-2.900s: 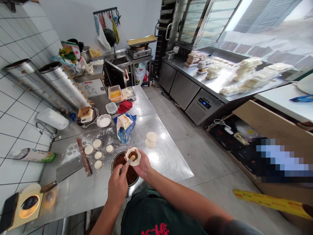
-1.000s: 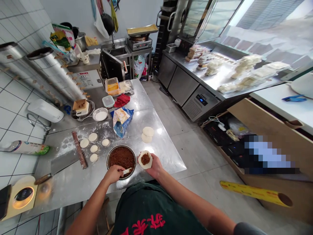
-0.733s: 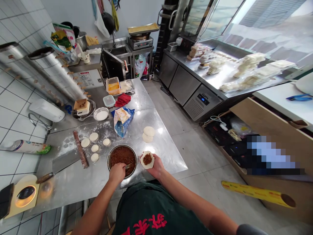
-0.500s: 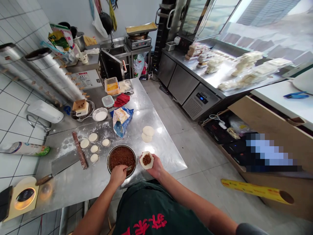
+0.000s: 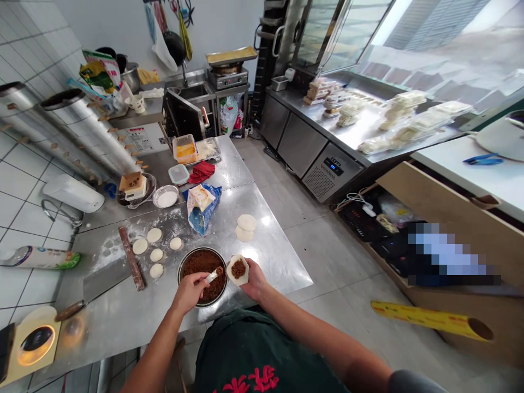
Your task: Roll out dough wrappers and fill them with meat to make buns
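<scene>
My left hand (image 5: pixel 191 292) is closed around a small flat spatula (image 5: pixel 213 274) with a bit of brown filling on its tip. It hovers over a round metal bowl (image 5: pixel 179 273) of dark brown crumbly filling (image 5: pixel 198 261). To the right of the bowl, my right hand (image 5: pixel 254 280) cups a round dough wrapper (image 5: pixel 233 279). A mound of filling (image 5: pixel 238 268) lies in the wrapper's middle. Beyond my right hand, two flat dough rounds (image 5: pixel 246 222) overlap on the steel table (image 5: pixel 270 256).
Several small dough discs (image 5: pixel 154 235) lie left of the bowl, beside a rolling pin (image 5: pixel 131 258) and a broad knife (image 5: pixel 104 281). A blue flour bag (image 5: pixel 203 210) stands behind the bowl. Farther back are a bowl of white powder (image 5: pixel 165 196) and a red cloth (image 5: pixel 202 172).
My left hand has lifted the spatula out of the filling, and its tip now points toward the wrapper. My right hand has brought the wrapper closer to the bowl and tilted it.
</scene>
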Available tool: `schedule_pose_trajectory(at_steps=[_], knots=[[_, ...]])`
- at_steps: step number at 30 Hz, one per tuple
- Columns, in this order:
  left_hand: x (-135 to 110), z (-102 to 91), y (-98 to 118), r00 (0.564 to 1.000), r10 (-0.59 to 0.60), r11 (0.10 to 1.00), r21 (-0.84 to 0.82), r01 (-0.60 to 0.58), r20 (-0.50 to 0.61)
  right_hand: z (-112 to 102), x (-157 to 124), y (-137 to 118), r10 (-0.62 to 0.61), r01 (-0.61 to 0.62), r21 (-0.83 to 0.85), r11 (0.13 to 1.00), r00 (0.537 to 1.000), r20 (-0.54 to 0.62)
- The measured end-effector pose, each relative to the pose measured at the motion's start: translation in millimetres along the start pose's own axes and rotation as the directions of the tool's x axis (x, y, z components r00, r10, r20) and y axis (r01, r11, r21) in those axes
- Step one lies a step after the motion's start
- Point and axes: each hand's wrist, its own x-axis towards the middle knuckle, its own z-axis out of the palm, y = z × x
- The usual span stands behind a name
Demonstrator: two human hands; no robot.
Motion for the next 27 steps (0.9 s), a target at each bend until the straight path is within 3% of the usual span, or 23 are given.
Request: schedule_pose_trajectory(at_steps=[2,5,9,15,19,22,24,27], knots=[[-8,-1.1,22,0.979,0.136,0.989,0.075,-0.126,-0.151,17,-1,6,0.018,-0.018,-0.002,1.000,0.998,0.054],[-23,10.3,48,0.875,0.380,0.901,0.331,-0.279,-0.299,47,-5,10,0.008,-0.019,0.057,0.998,0.983,0.186],[-39,24.3,60,0.807,0.514,0.771,0.568,-0.287,-0.290,75,-15,5,-0.064,0.032,0.119,0.992,0.960,0.274],[-43,18.2,67,0.742,0.595,0.702,0.648,-0.294,-0.308,85,-27,-2,-0.100,0.076,0.099,0.992,0.959,0.264],[-43,13.5,60,0.777,0.585,0.699,0.630,-0.339,-0.230,81,-24,-9,-0.038,0.021,0.088,0.996,0.979,0.198],[-45,-1.1,42,0.802,0.514,0.775,0.565,-0.283,-0.304,71,-24,-17,0.006,-0.013,0.038,0.999,0.984,0.176],[-42,-12.6,26,0.870,0.367,0.825,0.548,-0.140,-0.330,62,-27,-22,0.022,-0.026,0.022,0.999,0.984,0.178],[-29,-19.8,4,0.974,0.061,0.778,0.622,0.091,-0.218,47,-33,-25,0.040,-0.048,0.036,0.998,0.981,0.188]])
